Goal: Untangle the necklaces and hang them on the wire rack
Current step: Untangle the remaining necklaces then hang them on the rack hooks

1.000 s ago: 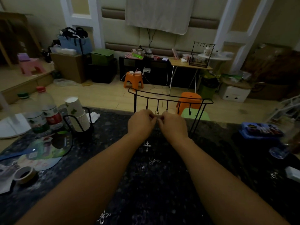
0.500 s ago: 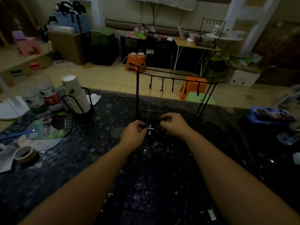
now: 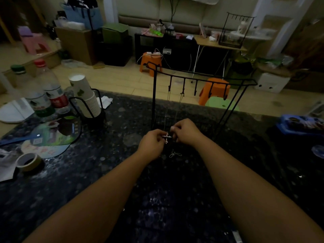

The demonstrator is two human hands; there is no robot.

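Below the rack (image 3: pixel 201 79), the cross (image 3: pixel 166 136) is pinched by the left hand (image 3: pixel 152 144); chains are pinched by the right hand (image 3: pixel 186 132). Strands should be parted gently, without pulling the 2 hooked chains.

Wire rack (image 3: pixel 201 79): thin black metal rod, matt, centre of the frame.
Cross pendant (image 3: pixel 166 137): silvery metal, glinting (chain too fine to judge).
Table (image 3: pixel 108 172): dark speckled stone look, polished, faintly glossy.
Paper cups (image 3: pixel 84 95): white matt paper, left of centre.
Bottles (image 3: pixel 52 92): clear glossy plastic, upper left.
Tape roll (image 3: pixel 29 162): beige, smooth, lower left.
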